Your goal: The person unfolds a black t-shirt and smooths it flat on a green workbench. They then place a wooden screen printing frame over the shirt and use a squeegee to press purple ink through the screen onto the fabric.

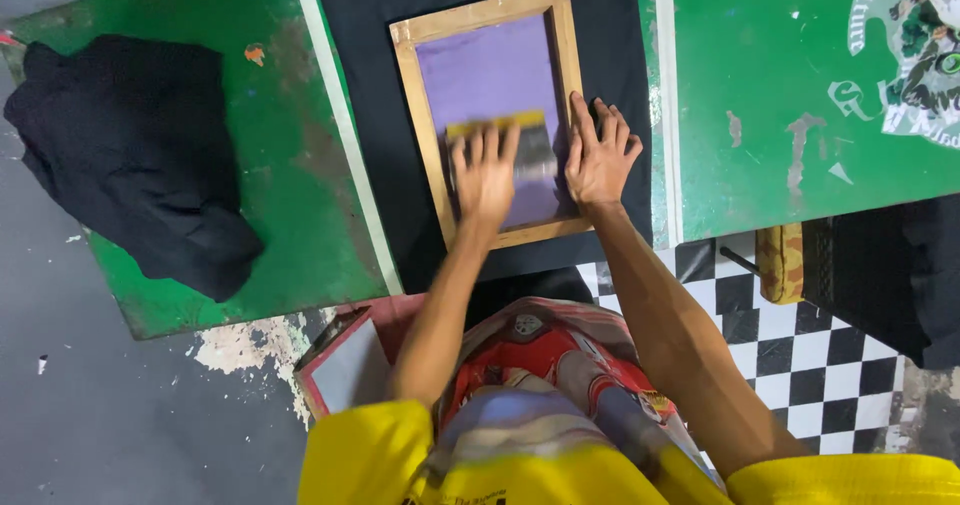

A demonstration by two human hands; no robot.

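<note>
- A wooden frame (405, 95) with a purple screen (490, 70) lies in the upper middle of the picture, on black cloth (610, 25) spread between two green tables (290, 165).
- The frame's long axis runs up and down the picture, away from the person.
- The left hand (484, 175) is on the screen near its lower end, over a yellow-edged squeegee (520, 125). The fingers look curled on its handle, but motion blur hides the grip.
- The squeegee's blade lies crosswise to the frame's long side, just above the left fingertips.
- The right hand (600, 155) lies flat with fingers spread, pressing the frame's right rail; it holds nothing.
- A heap of black fabric (130, 155) sits at the upper left, well apart.
</note>
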